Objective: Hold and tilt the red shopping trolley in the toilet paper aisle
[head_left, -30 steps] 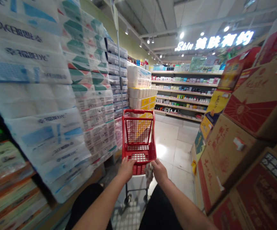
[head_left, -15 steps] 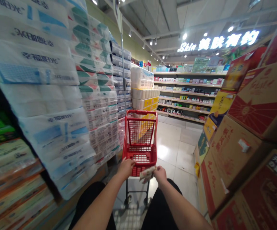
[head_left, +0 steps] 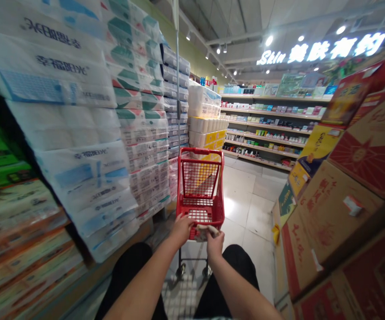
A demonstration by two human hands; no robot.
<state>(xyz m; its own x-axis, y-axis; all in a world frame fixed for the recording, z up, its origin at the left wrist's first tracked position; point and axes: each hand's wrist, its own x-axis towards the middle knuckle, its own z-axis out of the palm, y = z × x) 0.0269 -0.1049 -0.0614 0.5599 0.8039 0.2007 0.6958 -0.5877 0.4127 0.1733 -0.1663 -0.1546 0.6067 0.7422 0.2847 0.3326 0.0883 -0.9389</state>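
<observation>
A red shopping cart [head_left: 200,180] with a grid basket stands upright right in front of my knees. Between my thumb and fingers, my right hand [head_left: 215,243] grips a crumpled, pale patterned cloth [head_left: 207,228] at the cart's near edge. Just left of the cloth is my left hand [head_left: 182,230], its fingers curled at the near rim of the cart. Whether those fingers hold the rim or the cloth's end, I cannot tell.
Tall stacks of wrapped toilet paper [head_left: 82,155] line the left side. Cardboard boxes [head_left: 325,213] are piled on the right. Tiled floor [head_left: 242,200] runs ahead to shelves of small products [head_left: 265,126]. A thin metal pole [head_left: 178,89] rises behind the cart.
My hands have come closer together, and the cloth now lies across the gap between them. The cart and surroundings have shifted slightly to the right in view.
</observation>
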